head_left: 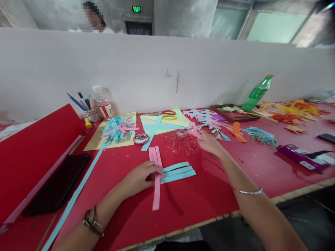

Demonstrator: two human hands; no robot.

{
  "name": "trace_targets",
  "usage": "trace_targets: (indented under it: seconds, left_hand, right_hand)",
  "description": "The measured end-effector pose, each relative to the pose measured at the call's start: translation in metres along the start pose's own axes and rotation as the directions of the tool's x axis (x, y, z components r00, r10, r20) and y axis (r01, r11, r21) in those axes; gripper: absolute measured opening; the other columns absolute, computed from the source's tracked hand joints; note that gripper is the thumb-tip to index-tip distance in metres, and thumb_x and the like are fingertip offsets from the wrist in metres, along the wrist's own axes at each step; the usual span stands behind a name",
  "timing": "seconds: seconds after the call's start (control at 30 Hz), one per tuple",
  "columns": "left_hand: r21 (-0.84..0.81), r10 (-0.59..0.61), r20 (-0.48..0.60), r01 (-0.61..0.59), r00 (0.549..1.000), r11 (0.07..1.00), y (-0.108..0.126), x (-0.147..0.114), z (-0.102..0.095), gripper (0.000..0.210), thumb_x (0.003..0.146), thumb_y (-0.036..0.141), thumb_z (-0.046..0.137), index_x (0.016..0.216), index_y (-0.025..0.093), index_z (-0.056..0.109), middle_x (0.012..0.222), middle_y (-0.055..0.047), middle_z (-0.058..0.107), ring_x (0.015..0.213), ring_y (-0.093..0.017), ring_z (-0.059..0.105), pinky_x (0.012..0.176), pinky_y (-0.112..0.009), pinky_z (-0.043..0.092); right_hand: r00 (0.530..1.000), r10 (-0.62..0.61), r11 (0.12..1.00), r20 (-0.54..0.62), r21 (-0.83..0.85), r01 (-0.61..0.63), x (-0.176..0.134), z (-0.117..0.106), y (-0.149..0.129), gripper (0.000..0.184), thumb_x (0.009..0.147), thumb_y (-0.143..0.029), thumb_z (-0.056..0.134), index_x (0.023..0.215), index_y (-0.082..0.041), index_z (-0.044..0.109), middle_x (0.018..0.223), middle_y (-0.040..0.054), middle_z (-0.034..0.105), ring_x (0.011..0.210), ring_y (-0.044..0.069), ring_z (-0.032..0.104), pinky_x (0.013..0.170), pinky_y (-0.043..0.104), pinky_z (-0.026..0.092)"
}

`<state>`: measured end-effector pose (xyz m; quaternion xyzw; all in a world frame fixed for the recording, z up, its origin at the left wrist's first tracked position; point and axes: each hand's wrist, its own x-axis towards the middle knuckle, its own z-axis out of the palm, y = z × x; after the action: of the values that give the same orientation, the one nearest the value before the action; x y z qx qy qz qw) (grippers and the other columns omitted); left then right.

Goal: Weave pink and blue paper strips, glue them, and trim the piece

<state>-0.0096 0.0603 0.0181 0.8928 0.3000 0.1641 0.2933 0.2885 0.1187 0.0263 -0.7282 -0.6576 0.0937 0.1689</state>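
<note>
My left hand (142, 176) pinches a small weave of paper strips just above the red tabletop. Pink strips (156, 195) run up and down through it, and light blue strips (180, 172) stick out to the right. The fingers cover the crossing. Farther off to the right, my right hand (210, 142) has its fingers closed at a pink piece (194, 129), which looks like paper; its exact kind is unclear. Small clear and pale scraps (183, 144) lie scattered beside that hand. A loose blue strip (153, 134) lies beyond the weave.
Scissors (169, 115) with red and yellow handles rest on yellow paper. Nearby are a round tin (141, 138) and a blue-pink paper heap (117, 129). A dark tablet (59, 184) lies left. A green bottle (258, 94) and purple device (303, 158) stand right. Behind rises a white partition (143, 66).
</note>
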Motion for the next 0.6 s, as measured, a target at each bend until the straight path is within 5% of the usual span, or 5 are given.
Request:
trace_targets:
  seconds: [0.37, 0.6]
  left_hand:
    - [-0.079, 0.012, -0.003, -0.012, 1.000, 0.997, -0.011, -0.006, -0.016, 0.022, 0.082, 0.015, 0.042, 0.084, 0.021, 0.064, 0.089, -0.003, 0.059, 0.079, -0.012, 0.055, 0.070, -0.021, 0.043]
    - [0.079, -0.086, -0.023, 0.087, 0.996, 0.993, -0.007, -0.009, -0.019, 0.016, 0.078, 0.022, 0.049, 0.091, 0.019, 0.057, 0.089, -0.004, 0.059, 0.078, -0.015, 0.054, 0.068, -0.024, 0.042]
  right_hand:
    - [0.998, -0.068, 0.986, 0.007, 0.153, 0.066, -0.009, 0.010, -0.021, 0.061, 0.074, -0.047, 0.047, 0.123, -0.011, 0.040, 0.122, 0.0153, 0.049, 0.107, 0.027, 0.049, 0.083, 0.033, 0.040]
    - [0.996, -0.084, 0.991, 0.016, 0.108, 0.082, -0.011, 0.013, -0.024, 0.054, 0.076, -0.045, 0.046, 0.117, -0.011, 0.044, 0.115, 0.0150, 0.054, 0.103, 0.026, 0.052, 0.080, 0.032, 0.040]
